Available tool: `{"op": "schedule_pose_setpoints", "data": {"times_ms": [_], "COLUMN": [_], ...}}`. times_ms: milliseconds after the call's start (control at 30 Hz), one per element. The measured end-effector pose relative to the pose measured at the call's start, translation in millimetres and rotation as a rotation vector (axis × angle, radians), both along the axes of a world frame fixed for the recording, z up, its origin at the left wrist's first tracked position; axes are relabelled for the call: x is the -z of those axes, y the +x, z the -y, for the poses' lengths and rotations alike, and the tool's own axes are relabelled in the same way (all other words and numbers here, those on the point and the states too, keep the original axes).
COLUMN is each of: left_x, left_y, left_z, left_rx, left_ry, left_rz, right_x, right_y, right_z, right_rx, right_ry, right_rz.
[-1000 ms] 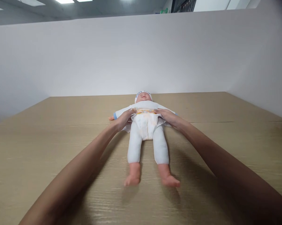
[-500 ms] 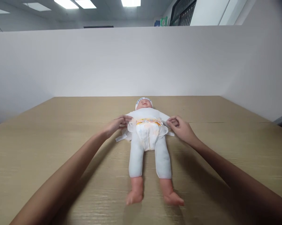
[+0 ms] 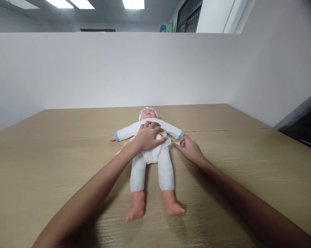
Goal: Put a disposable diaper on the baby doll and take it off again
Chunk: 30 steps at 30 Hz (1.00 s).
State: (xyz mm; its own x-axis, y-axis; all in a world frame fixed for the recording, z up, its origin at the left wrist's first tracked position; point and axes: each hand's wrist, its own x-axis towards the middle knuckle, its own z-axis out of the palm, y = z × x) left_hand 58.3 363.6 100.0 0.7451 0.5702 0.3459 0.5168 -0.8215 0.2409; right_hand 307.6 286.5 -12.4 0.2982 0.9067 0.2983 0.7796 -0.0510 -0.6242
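A baby doll [image 3: 150, 168] in white clothes and a white cap lies on its back on the wooden table [image 3: 41, 165], head away from me, bare feet toward me. It wears a white diaper [image 3: 152, 155] with an orange-yellow waistband. My left hand [image 3: 147, 137] lies palm down over the doll's belly and the diaper's front, fingers spread and curved. My right hand [image 3: 188, 148] is at the doll's left hip, fingers pinched on the diaper's white side tab [image 3: 175, 143].
White partition walls [image 3: 119, 69] close off the table at the back and both sides. A dark object [image 3: 305, 127] shows beyond the table's right edge. Ceiling lights are visible above the partition.
My left hand has left the diaper's side tab and moved onto the doll's belly. My right hand keeps pinching the other tab. The doll's arms now lie uncovered; the view has shifted right.
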Motion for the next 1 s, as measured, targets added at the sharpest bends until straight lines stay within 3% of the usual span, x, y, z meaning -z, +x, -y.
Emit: {"op": "schedule_pose_setpoints", "data": {"times_ms": [167, 367, 500, 600, 733, 867, 1000], "left_x": [3.3, 0.3, 2.7, 3.7, 3.7, -1.4, -9.0], "left_y": [-2.1, -0.3, 0.5, 0.7, 1.1, -2.3, -8.3], "left_z": [4.6, 7.6, 7.6, 8.1, 7.8, 4.0, -1.2], "left_rx": [-0.039, -0.054, -0.055, -0.059, -0.066, -0.033, 0.026], "left_ry": [0.027, 0.026, 0.047, 0.061, 0.044, -0.068, -0.221], "left_rz": [-0.035, -0.034, -0.048, -0.043, -0.030, -0.029, -0.020], "right_x": [-9.5, -46.6, -77.4, -90.5, -89.5, -78.6, -64.4], "right_y": [6.0, 10.6, -11.1, -39.7, -63.1, -62.9, -62.4], "right_z": [5.9, 14.0, -6.0, -26.1, -32.3, -17.9, -3.5], "right_rx": [-0.095, -0.235, -0.295, -0.352, -0.338, -0.375, -0.496], "right_ry": [-0.074, -0.102, -0.098, -0.102, -0.061, 0.231, 0.389], "right_rz": [-0.100, -0.323, -0.403, -0.368, -0.255, -0.142, -0.114]}}
